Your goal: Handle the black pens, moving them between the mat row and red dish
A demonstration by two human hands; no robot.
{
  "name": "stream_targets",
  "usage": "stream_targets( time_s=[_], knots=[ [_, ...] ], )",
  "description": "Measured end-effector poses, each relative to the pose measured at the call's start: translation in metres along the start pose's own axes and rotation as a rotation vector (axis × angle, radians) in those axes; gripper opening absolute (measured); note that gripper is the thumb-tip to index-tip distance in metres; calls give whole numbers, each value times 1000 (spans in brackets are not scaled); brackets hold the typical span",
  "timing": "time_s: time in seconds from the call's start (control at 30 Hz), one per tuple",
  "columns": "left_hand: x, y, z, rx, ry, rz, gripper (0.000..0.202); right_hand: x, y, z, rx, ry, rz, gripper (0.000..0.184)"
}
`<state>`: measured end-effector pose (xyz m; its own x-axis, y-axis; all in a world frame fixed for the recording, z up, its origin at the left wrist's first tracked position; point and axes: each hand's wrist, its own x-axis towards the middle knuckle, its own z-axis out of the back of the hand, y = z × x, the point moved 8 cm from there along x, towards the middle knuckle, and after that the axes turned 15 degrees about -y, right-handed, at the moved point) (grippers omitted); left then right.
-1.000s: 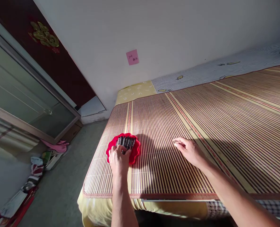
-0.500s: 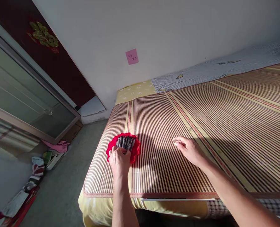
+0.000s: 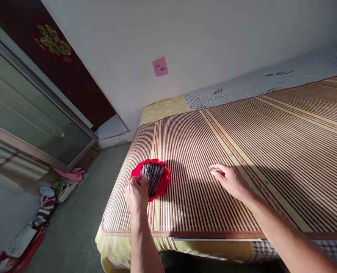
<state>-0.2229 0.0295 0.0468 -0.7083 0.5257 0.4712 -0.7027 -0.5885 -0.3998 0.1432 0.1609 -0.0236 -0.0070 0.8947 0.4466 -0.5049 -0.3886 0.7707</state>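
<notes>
Several dark pens [image 3: 154, 174] lie side by side, slightly fanned, on a red plate [image 3: 166, 179] with a scalloped rim. At the plate's near left edge is my left hand [image 3: 137, 194], its fingers curled and thumb close to the pens. Whether it grips the rim, a pen or nothing is hidden by the hand itself. To the right, my right hand [image 3: 231, 182] rests low over the striped bamboo mat [image 3: 191, 151], apart from the plate. Its thumb and fingertips come together, and nothing shows between them.
The mat covers a bed with a yellow and checked sheet [image 3: 162, 108]. A pink note [image 3: 160, 66] is stuck on the wall behind. At left stand a glass-fronted cabinet [image 3: 37, 94] and floor items, including a pink cloth [image 3: 71, 175].
My left hand has moved left and slightly down off the pens, so more of their length shows. My right hand and the plate stay in about the same place.
</notes>
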Motion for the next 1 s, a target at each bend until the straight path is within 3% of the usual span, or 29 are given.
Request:
stream_targets(
  time_s=[0.3,0.67,0.8,0.9,1.0],
  knots=[
    [1,5,-7,7,56,40,15,-1,-2,-2,-10,12,-10,27],
    [-1,-1,0,-6,29,32,22,0,0,-2,19,36,0,25],
    [-2,-6,2,12,-38,0,49,0,1,-2,28,42,-10,24],
    [-6,-14,-10,-24,23,-45,81,-1,-1,-3,17,44,-16,24],
    [-12,-21,-20,-47,65,-88,95,-1,-4,-5,19,37,-21,25]
  ],
)
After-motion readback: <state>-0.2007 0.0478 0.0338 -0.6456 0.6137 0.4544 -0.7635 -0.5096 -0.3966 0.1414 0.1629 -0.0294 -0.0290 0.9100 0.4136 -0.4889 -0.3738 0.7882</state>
